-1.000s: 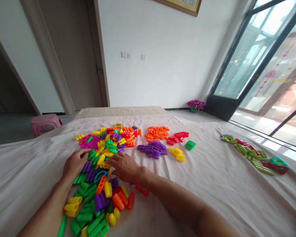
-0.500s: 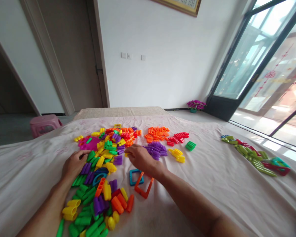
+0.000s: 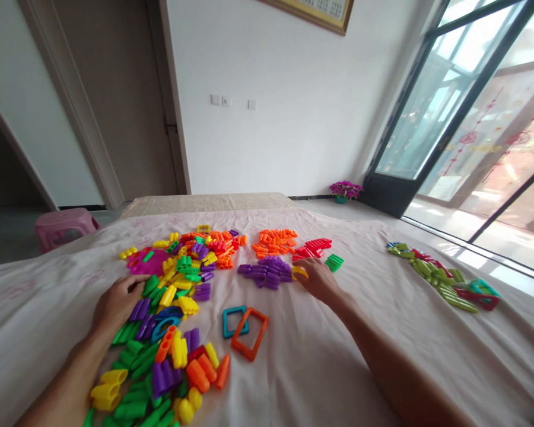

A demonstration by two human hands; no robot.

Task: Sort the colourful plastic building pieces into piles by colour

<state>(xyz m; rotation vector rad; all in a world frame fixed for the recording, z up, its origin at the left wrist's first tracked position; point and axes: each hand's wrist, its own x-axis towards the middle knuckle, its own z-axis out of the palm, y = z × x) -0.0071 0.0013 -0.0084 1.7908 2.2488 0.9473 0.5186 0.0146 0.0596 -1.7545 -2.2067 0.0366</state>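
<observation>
My left hand (image 3: 119,299) rests at the left edge of a mixed heap, its fingers apart and nothing visible between them. Beside its fingertips lie green tube-shaped blocks (image 3: 151,286) and purple blocks (image 3: 141,309). My right hand (image 3: 320,279) is over on the right, its fingers closed on a yellow toy block (image 3: 299,273). The hand hides much of that spot. Just left of it is a pile of purple blocks (image 3: 267,273); red blocks (image 3: 312,248) lie behind, and a green block (image 3: 334,262) is to its right.
Orange blocks (image 3: 275,241) are grouped farther back. A blue square frame (image 3: 225,323) and an orange frame (image 3: 258,339) overlap near the middle. Olive-green pieces (image 3: 431,273) lie at far right. A pink stool (image 3: 66,228) stands beyond the cloth-covered table (image 3: 320,362).
My right hand has moved right with the yellow block, from beside the mixed heap to past the purple pile. My left hand stays by the heap. The view has shifted slightly.
</observation>
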